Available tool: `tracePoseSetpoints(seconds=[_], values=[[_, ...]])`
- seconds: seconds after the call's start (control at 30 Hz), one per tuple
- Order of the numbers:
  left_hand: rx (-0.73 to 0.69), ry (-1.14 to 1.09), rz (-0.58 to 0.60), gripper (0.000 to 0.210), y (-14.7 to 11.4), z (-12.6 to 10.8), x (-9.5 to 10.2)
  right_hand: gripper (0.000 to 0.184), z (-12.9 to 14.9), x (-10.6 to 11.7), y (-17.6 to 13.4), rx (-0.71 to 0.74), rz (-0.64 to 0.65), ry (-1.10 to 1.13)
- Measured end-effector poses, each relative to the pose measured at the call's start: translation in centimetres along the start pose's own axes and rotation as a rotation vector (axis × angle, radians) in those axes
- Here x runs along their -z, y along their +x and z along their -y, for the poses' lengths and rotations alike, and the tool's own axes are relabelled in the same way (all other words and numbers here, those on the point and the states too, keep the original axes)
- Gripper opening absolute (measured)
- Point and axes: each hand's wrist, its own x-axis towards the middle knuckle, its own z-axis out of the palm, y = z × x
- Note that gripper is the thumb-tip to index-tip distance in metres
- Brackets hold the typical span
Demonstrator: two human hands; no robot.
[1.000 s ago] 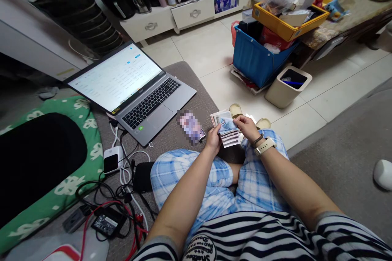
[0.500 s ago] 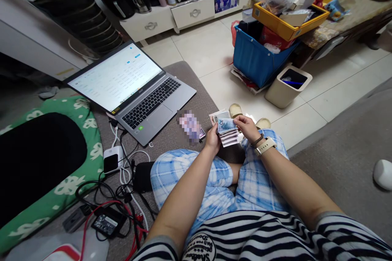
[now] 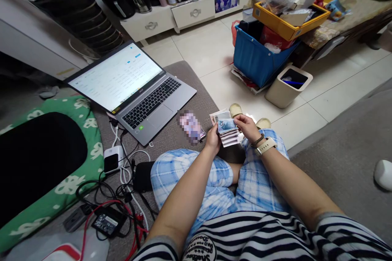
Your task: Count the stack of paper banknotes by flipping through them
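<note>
Banknotes [image 3: 231, 142] fan out between the left hand [image 3: 212, 139], clasping them, and the right hand [image 3: 248, 127], pinching a blue note [image 3: 226, 125]; beyond the left hand, to its left, sits an open laptop [image 3: 162, 110].

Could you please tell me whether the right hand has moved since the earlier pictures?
No, not noticeably: the right hand, pinching the blue banknote, keeps its place relative to the laptop, neither nearer nor farther.

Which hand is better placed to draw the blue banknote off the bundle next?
Likely the right hand: it pinches the blue banknote near its right edge, whereas the left hand grips the bundle from the other side.
</note>
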Motion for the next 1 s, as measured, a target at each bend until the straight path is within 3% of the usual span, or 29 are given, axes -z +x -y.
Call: tracePoseSetpoints(seconds=[1.0], values=[[-0.017,0.014,0.03,0.028,-0.63,-0.29,-0.61,0.043,0.37,-0.06,-0.4,0.045,0.049,-0.045]])
